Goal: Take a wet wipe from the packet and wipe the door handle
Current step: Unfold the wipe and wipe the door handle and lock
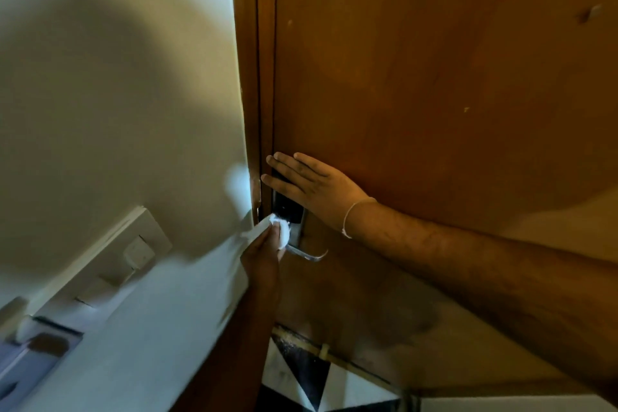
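A brown wooden door carries a dark electronic lock plate with a silver lever handle below it. My left hand comes up from below and is shut on a bunched white wet wipe, pressing it against the lock plate just above the lever. My right hand lies flat with fingers spread against the door and the top of the lock plate. A thin band circles the right wrist. The wipe packet is out of view.
A cream wall fills the left, with a white switch panel low on it. The brown door frame runs between wall and door. Black and white patterned floor shows at the bottom.
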Available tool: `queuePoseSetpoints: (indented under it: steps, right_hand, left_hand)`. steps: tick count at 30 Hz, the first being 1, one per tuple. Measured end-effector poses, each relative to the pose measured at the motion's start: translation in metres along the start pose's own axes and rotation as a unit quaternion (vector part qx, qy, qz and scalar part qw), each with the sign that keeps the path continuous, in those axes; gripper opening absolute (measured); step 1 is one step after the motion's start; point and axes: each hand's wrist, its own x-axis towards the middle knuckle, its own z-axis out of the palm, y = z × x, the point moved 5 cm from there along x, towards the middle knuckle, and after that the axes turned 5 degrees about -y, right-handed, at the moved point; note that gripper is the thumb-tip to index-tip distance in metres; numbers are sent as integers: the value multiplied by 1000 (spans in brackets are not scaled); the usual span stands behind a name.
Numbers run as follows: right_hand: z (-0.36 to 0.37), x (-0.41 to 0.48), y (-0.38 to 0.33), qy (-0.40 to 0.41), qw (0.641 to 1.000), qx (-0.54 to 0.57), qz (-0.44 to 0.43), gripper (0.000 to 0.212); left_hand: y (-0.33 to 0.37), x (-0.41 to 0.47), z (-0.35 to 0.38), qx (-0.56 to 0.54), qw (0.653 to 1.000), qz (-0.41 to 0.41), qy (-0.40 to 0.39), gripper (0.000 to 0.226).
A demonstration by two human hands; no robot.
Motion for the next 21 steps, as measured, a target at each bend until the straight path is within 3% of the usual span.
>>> queuePoseSetpoints:
  steps: [6,8,10,17,21]
  right_hand:
    - [-4,-1,0,-9,1000,3,3,92]
    - [-5,-1,0,-10,1000,-4,3,93]
    - [-3,0,0,-14,1000,1,6,95]
    - [-6,-1,-1,-17,1000,3,-3,89]
    - [-5,-1,-1,-14,1000,-6,-1,89]
  left_hand:
    - [-8,16,-7,24,998,-60,-12,20]
    - [-13,14,-18,57,997,-54,-14,9]
    - [-18,12,-26,88,995,-29,-37,15]
    - [-39,-11,-15,22,995,-49,-87,3]
    - [-43,-14,-13,-32,993,-62,-90,30]
